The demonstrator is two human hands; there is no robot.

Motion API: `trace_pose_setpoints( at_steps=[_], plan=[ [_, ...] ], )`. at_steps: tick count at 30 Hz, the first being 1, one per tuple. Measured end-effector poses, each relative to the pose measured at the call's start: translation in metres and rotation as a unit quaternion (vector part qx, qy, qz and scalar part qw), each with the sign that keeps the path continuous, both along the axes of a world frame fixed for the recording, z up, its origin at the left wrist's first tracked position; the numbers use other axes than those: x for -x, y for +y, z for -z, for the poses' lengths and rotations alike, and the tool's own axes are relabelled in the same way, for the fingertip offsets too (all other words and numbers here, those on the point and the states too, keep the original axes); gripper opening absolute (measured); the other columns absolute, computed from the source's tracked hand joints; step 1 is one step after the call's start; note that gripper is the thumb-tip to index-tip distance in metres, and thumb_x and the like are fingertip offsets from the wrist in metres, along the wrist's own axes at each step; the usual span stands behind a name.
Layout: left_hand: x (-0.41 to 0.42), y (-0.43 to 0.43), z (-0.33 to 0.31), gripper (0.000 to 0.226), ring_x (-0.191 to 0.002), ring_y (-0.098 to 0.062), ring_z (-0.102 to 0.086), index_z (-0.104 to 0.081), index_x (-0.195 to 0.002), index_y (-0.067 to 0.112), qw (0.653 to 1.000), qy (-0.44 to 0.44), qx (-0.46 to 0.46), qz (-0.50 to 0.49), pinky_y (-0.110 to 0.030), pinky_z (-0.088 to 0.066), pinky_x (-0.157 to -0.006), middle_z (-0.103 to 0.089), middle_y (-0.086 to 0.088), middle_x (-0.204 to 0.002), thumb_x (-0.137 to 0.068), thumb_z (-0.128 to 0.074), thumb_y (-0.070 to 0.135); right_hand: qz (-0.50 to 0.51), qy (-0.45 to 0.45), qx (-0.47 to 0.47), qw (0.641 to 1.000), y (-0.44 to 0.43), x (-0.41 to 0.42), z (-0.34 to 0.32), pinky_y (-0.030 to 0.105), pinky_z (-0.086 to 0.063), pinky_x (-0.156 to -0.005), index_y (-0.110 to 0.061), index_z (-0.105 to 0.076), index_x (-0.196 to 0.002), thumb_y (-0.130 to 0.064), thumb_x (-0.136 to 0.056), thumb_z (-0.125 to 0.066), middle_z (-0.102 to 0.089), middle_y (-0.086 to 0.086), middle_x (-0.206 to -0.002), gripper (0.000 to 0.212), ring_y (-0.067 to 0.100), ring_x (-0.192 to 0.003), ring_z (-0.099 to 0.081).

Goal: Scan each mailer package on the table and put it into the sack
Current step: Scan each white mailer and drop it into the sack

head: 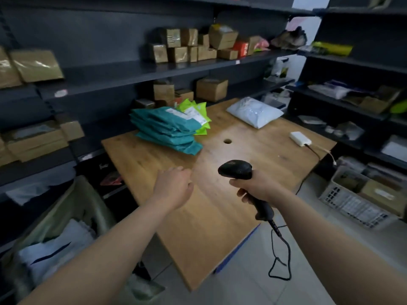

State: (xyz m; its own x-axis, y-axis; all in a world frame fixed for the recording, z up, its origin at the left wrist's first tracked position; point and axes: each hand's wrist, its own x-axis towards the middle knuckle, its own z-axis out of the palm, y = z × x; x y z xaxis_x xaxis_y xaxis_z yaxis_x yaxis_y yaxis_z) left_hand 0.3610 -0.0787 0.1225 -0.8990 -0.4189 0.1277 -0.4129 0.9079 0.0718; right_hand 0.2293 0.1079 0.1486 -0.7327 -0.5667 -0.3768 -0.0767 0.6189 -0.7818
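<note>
**Figure: Reaching for the next mailer, scanner held ready**

Wooden table (220, 216) filled the middle of a storeroom lined with dark shelving. Nearest the viewer, below and to the left of the left hand, the sack (72, 208) stood open beside the table, with white mailers already inside. The left hand (174, 186) hovered over the bare tabletop, empty, fingers loosely curled and partly open, touching nothing. Just to its right, the right hand (255, 186) was closed around the grip of a black barcode scanner (236, 169), whose cable (279, 260) hung down past the table edge toward the floor.

Beyond the left hand lay a stack of teal mailers (167, 130), with green mailers (196, 113) behind it. A white padded package (253, 113) rested farther off, ahead of the right hand, and a small white box (300, 138) with a lead sat near the table's right edge.

The step in hand appeared to be fetching the next package. The next move would likely call for extending the left hand forward to the teal stack, lifting the top mailer label-up, and aiming the scanner at its label.

Cardboard boxes (193, 47) crowded the shelves (132, 71) behind the table.
</note>
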Motion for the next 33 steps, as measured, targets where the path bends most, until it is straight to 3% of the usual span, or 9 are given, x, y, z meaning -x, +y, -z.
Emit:
trace_pose_setpoints(
  at_steps=[10, 14, 23, 28, 33],
  plan=[
    [0.193, 0.107, -0.008, 0.036, -0.114, -0.027, -0.054, -0.059, -0.122, 0.020, 1.000, 0.017, -0.007, -0.025, -0.037, -0.043, -0.092, -0.062, -0.004, -0.121, -0.093, -0.047, 0.038, 0.008, 0.030, -0.012, 0.999, 0.099, 0.195, -0.030, 0.025, -0.049, -0.051, -0.011, -0.063, -0.103, -0.031, -0.089, -0.068, -0.069, 0.007, -0.081, 0.025, 0.015, -0.057, -0.060],
    [0.247, 0.120, -0.015, 0.036, -0.113, -0.028, -0.056, -0.059, -0.121, 0.019, 1.000, 0.012, 0.009, -0.013, -0.036, -0.046, -0.088, -0.063, -0.006, -0.120, -0.092, -0.047, 0.036, 0.027, 0.043, -0.002, 0.999, 0.117, 0.250, -0.039, 0.028, -0.051, -0.057, -0.014, -0.063, -0.099, -0.032, -0.087, -0.069, -0.072, 0.009, -0.084, 0.022, 0.017, -0.061, -0.062],
    [0.381, 0.103, -0.012, 0.038, -0.115, -0.028, -0.056, -0.058, -0.124, 0.020, 1.000, 0.025, 0.004, -0.018, -0.035, -0.044, -0.090, -0.061, -0.005, -0.124, -0.092, -0.050, 0.038, 0.050, 0.048, 0.032, 0.997, 0.108, 0.382, -0.051, 0.036, -0.055, -0.068, -0.016, -0.061, -0.105, -0.031, -0.089, -0.068, -0.073, 0.014, -0.091, 0.023, 0.022, -0.067, -0.064],
    [0.464, 0.067, -0.016, 0.034, -0.108, -0.028, -0.058, -0.059, -0.121, 0.021, 1.000, 0.029, 0.004, -0.011, -0.036, -0.045, -0.082, -0.063, -0.004, -0.117, -0.091, -0.048, 0.035, 0.052, 0.048, 0.045, 0.996, 0.072, 0.466, -0.056, 0.031, -0.053, -0.058, -0.016, -0.059, -0.111, -0.026, -0.090, -0.068, -0.072, 0.014, -0.088, 0.026, 0.018, -0.059, -0.061],
    [0.546, 0.031, -0.019, 0.030, -0.102, -0.024, -0.058, -0.060, -0.114, 0.019, 1.000, 0.018, -0.012, -0.018, -0.035, -0.042, -0.078, -0.062, -0.002, -0.111, -0.095, -0.045, 0.037, 0.057, 0.034, 0.053, 0.996, 0.031, 0.545, -0.050, 0.032, -0.053, -0.058, -0.008, -0.062, -0.110, -0.026, -0.090, -0.067, -0.070, 0.013, -0.081, 0.027, 0.019, -0.058, -0.061]
  ],
)
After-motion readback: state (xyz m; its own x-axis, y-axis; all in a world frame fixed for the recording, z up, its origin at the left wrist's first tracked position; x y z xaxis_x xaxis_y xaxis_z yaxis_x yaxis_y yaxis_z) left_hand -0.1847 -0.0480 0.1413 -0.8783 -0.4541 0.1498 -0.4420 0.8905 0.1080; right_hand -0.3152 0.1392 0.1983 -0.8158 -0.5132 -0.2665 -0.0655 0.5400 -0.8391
